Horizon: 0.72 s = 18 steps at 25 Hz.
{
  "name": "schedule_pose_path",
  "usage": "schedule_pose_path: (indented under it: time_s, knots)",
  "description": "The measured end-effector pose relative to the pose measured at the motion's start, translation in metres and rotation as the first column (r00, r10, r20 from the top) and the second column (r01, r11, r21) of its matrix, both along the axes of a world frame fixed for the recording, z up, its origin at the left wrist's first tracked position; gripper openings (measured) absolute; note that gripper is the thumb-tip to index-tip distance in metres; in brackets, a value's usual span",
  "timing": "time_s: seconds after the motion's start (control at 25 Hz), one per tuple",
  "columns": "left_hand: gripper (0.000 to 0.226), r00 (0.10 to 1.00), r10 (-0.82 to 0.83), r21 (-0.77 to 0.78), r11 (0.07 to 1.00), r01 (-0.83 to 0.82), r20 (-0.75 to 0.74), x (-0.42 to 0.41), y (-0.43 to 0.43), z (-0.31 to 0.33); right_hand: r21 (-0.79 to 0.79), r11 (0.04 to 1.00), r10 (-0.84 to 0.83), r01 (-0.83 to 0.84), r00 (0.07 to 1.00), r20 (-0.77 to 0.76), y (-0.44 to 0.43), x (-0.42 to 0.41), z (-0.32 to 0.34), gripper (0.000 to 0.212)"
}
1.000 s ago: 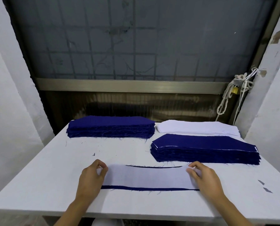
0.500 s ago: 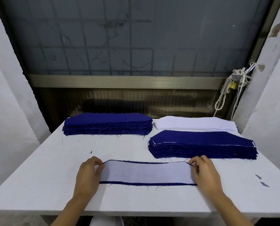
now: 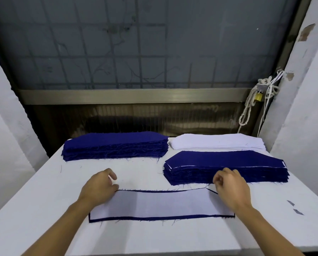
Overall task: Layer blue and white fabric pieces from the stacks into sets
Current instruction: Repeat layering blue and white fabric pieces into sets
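Between the hands: one white piece (image 3: 160, 204) lay flat on one blue piece (image 3: 154, 218), the blue showing as a thin rim along the near and far edges.

Change noted: a second before, both hands sat at the short ends of the pair. They had since shifted to its far corners, and the far blue rim, then partly covered, showed along its whole length. I judged the pair squared up and this set nearly ready for the pile.

Left hand (image 3: 99, 187): fingers curled, thumb at the far left corner. I could not tell whether it pinched cloth.
Right hand (image 3: 230, 189): fingers curled at the far right corner, where the blue edge rose slightly toward it. Grip likewise uncertain.

Just beyond the right hand: set stack (image 3: 226, 161). Further beyond: white stack (image 3: 215, 143). Beyond the left hand, well apart: blue stack (image 3: 115, 145).

Edges and room: bare table (image 3: 43, 209) lay between the left hand and the blue stack. The near table edge ran under the forearms. Scraps (image 3: 298, 212) lay right of the right hand.
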State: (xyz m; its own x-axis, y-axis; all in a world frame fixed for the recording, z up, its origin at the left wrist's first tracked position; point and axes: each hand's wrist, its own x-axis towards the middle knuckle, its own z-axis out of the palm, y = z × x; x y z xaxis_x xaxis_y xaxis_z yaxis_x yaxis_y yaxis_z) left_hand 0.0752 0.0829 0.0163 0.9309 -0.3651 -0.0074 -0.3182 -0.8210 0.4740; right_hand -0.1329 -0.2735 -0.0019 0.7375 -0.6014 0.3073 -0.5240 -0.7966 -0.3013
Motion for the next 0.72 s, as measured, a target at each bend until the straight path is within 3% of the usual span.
schedule_pose_path:
  time_s: [0.24,0.4,0.6,0.72]
  knots:
    - [0.013,0.985,-0.171,-0.124,0.977,0.174,0.033,0.027,-0.097,0.047,0.239,0.971,0.001,-0.030,0.993,0.120,-0.035,0.047,0.040,0.016]
    - [0.009,0.970,-0.239,-0.195,0.950,0.245,0.051,0.048,-0.173,0.065,0.283,0.959,-0.017,-0.029,0.987,0.158,-0.064,0.091,0.054,0.012]
    - [0.012,0.958,-0.283,-0.201,0.937,0.285,0.039,0.077,-0.255,0.053,0.298,0.951,0.070,-0.079,0.997,0.039,-0.101,0.142,0.041,0.007]
    - [0.028,0.959,-0.274,-0.122,0.952,0.281,0.069,0.093,-0.296,0.036,0.281,0.952,0.131,-0.120,0.991,-0.018,-0.120,0.171,0.026,0.009]
